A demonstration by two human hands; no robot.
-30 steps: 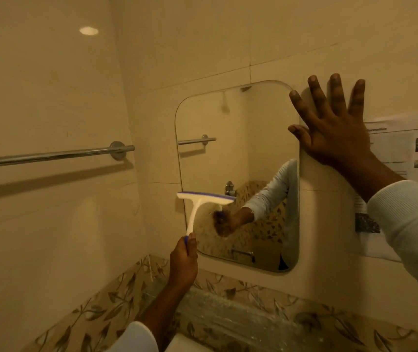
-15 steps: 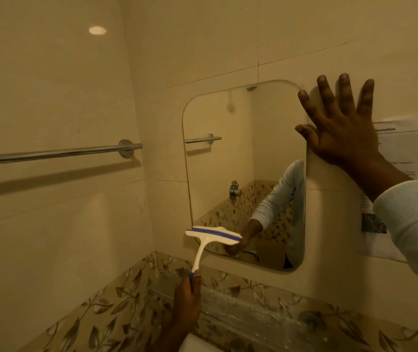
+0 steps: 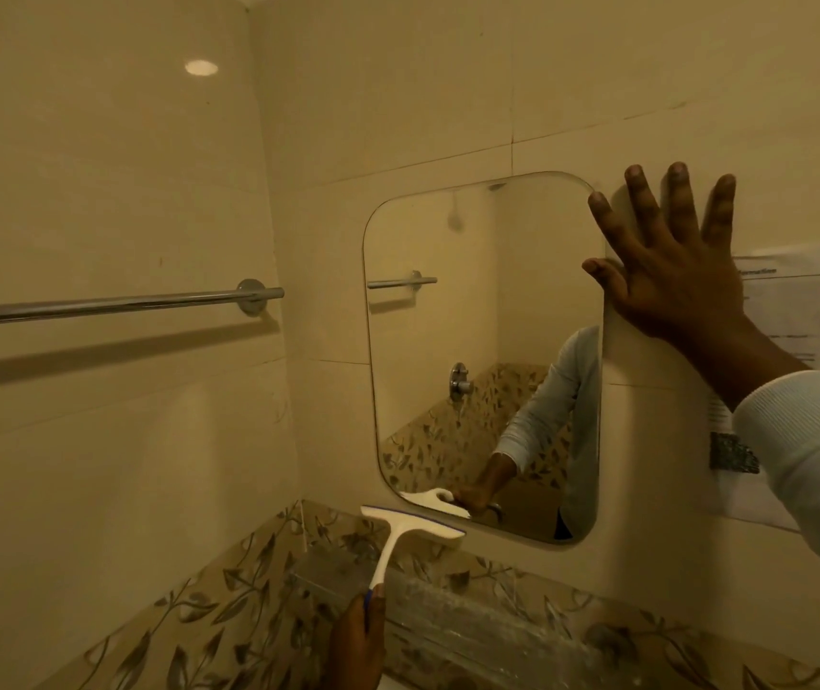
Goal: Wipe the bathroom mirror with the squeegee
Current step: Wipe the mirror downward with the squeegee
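A rounded rectangular mirror (image 3: 448,341) hangs on the cream tiled wall. My left hand (image 3: 356,644) grips the handle of a white squeegee (image 3: 410,527) with a blue rubber edge. Its blade sits just below the mirror's lower left corner, against the wall. My right hand (image 3: 672,271) lies flat with spread fingers on the wall at the mirror's upper right edge, thumb and index fingertip at the glass. The mirror reflects my sleeve, my hand and the squeegee.
A chrome towel bar (image 3: 109,306) runs along the left wall. A printed paper sheet (image 3: 806,311) is stuck to the wall at the right. Below the mirror runs a leaf-patterned tile band with a clear glass shelf (image 3: 448,610).
My left hand has drawn the squeegee straight down the mirror's left part, from mid-height to below its lower edge. My right hand has stayed flat on the wall.
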